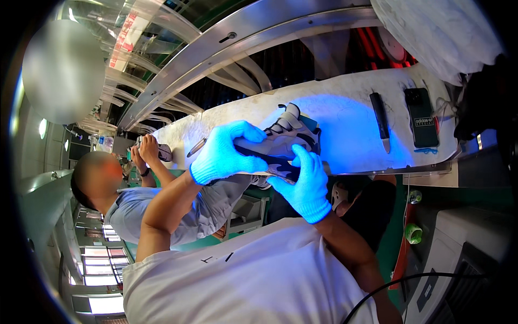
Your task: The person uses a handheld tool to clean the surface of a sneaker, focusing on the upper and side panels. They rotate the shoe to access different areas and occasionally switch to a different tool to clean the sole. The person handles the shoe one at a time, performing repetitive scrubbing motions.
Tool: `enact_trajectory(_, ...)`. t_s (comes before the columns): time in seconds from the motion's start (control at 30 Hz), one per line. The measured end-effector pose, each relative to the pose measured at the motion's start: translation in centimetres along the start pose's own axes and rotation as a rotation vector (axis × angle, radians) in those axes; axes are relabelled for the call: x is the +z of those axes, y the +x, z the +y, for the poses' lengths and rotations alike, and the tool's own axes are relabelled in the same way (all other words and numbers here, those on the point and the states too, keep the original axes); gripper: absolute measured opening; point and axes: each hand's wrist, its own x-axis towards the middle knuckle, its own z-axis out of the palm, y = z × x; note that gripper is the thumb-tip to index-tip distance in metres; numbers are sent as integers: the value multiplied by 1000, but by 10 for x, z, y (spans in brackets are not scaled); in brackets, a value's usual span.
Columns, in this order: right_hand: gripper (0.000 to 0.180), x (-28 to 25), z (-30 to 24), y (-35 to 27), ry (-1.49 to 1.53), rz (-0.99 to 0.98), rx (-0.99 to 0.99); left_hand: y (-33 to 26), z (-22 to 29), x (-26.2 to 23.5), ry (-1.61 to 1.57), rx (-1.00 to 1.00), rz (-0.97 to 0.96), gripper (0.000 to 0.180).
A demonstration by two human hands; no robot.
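Note:
A grey sneaker [278,141] with dark panels, laces and a strap at the ankle is held tilted under blue light, just above the near edge of the bench. My left hand [229,151], in a knitted glove that looks blue in the light, grips its toe end with thumb and fingers on either side. Closed on the sole side and heel half is my right hand [306,186], gloved the same way. Part of the sole is hidden by my fingers. A slim silver-tipped tool [197,147] lies beside my left wrist.
On the pale worktable [350,154] to the right lie a black-handled knife [381,123] and a dark phone [422,117]. A metal rail [226,40] runs behind. At left a co-worker [156,208] handles another shoe [164,153]. A white plastic bag [437,32] hangs at upper right.

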Motion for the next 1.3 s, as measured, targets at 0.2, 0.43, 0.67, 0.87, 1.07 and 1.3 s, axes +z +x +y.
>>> enact_trajectory(0.2, 88, 3, 11, 7, 123, 29, -24, 6, -1, -2, 30, 107, -15, 53)
enact_trajectory(0.43, 90, -3, 11, 26, 195, -41, 44, 16, -8, -9, 47, 151, -55, 56)
enact_trajectory(0.67, 93, 4, 10, 40, 121, -118, 118, 34, -8, -25, 127, 58, -146, 75)
enact_trajectory(0.87, 88, 23, 10, 41, 48, -150, 76, 75, 20, -17, 494, -495, -555, 93)
enact_trajectory(1.07, 86, 29, 1, 37, 7, -61, -32, 56, 0, -13, 434, -494, -433, 79)
enact_trajectory(1.3, 91, -3, -17, -8, 346, -112, 211, -6, 61, -20, 456, -17, -314, 75)
